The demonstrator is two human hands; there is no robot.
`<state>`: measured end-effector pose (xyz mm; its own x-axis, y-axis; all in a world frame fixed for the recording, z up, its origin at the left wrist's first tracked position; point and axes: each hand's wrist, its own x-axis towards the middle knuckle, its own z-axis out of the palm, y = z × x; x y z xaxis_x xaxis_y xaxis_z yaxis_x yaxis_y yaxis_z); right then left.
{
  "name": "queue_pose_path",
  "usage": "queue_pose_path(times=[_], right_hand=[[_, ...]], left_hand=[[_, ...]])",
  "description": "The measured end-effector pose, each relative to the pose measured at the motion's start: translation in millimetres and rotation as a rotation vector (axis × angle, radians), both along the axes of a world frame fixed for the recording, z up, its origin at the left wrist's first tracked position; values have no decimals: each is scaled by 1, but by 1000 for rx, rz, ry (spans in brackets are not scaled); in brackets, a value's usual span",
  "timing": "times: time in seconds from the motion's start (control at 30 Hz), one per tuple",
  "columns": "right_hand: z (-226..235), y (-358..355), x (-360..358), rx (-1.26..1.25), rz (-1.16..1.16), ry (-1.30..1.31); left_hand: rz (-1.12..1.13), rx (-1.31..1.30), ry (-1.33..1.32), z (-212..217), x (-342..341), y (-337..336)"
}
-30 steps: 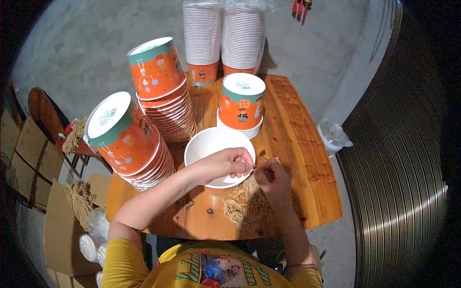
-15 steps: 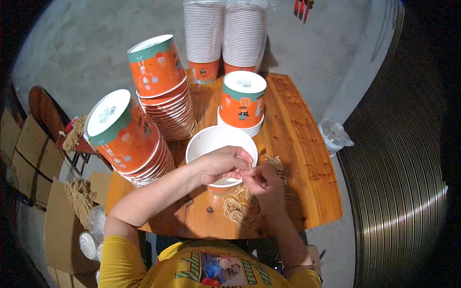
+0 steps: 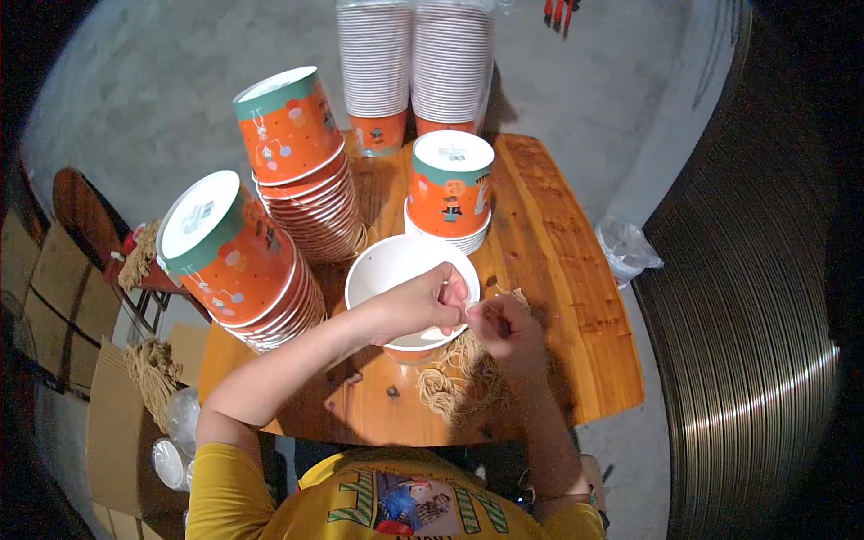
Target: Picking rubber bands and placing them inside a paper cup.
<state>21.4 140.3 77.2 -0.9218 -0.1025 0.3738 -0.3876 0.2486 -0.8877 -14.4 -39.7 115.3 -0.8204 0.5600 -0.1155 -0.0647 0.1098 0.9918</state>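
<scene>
Over the right rim of an upright white-lined paper bucket (image 3: 385,270), my two hands meet at the fingertips. My left hand (image 3: 425,301) is closed in a pinch, with its forearm lying across the bucket's near side. Closed as well, my right hand (image 3: 509,331) pinches just beside it. A thin pale string (image 3: 470,307) shows between the fingertips; most of it is hidden by the fingers. Below the right hand, a loose tangled bundle of beige string (image 3: 447,392) lies on the wooden table (image 3: 585,360).
Two leaning stacks of upturned orange paper buckets (image 3: 238,261) stand left; a shorter upturned stack (image 3: 450,193) is behind the bucket. Tall wrapped stacks (image 3: 373,67) rise at the back. Left of the table are a cardboard box (image 3: 117,432) and more string (image 3: 151,378).
Both hands have shifted slightly upward, still meeting at the fingertips. The left fingers are more curled, and the right hand has turned a little. The buckets stay in place.
</scene>
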Motion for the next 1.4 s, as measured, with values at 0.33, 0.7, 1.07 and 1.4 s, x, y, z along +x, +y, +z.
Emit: queue_pose_path(times=[0.33,0.7,1.07,1.4], right_hand=[[12,-1,2,233,-34,133],[4,-8,1,128,-70,96],[3,-4,2,131,-41,57],[7,2,4,135,-55,-63]], left_hand=[[-63,104,-126,-2,-3,-8],[-170,-46,-242,-5,-6,-14],[-122,1,-155,-9,-1,-11],[45,-310,562,8,15,2]])
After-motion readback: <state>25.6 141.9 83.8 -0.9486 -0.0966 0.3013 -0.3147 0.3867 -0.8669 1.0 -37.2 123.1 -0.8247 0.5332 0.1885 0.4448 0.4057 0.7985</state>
